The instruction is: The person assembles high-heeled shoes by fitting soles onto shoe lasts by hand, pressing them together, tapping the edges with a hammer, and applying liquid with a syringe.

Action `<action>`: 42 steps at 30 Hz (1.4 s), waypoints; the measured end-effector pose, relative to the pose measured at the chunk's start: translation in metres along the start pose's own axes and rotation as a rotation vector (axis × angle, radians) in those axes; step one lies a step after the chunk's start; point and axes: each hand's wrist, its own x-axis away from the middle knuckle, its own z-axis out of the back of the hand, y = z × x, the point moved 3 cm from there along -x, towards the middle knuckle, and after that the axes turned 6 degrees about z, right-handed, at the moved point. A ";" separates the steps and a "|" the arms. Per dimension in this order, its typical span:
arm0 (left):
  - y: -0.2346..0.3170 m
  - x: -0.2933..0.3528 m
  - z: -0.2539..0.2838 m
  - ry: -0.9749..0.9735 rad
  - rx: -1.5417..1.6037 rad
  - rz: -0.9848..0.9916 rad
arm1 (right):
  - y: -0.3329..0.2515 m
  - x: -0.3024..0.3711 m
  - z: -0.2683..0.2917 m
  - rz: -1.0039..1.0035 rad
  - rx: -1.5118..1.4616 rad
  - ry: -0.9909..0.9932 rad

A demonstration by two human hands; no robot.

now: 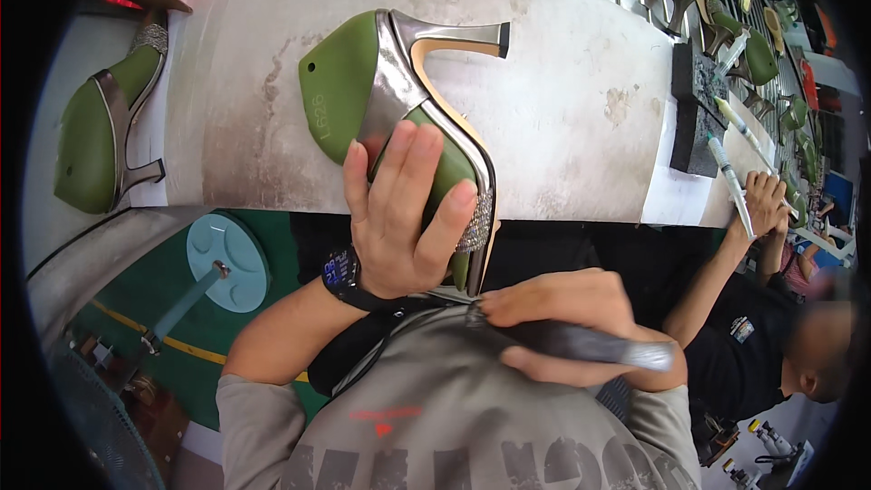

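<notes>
On a pale table (562, 127), the left grip (395, 227) holds a green-and-silver high-heeled shoe (392, 95) past the near edge; the right grip (581, 299) clasps a blurred dark-grey tool (567, 342).

Grey short-sleeved shirt (435, 390) — red and dark print (523, 465) — plus black, blue-lit wristwatch (341, 274).

Tally: green heeled shoes (397, 95), two (one central, one left); wearer's hands (397, 227), two; wristwatch (342, 276), one; handheld tool (585, 343), one; black block (695, 122), one; slim syringes (729, 180), three; round blue disc (240, 254), one. Far-right shoes (758, 57): several, too crowded to count.
</notes>
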 end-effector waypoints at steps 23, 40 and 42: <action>0.006 0.003 -0.010 0.176 0.012 0.112 | -0.002 -0.103 0.091 -0.484 -0.263 0.236; -0.063 -0.065 0.038 -0.401 0.177 0.150 | -0.009 -0.126 0.084 -0.135 -0.200 0.663; -0.074 -0.067 0.036 -0.453 0.192 0.267 | 0.004 -0.134 0.078 -0.274 -0.275 0.605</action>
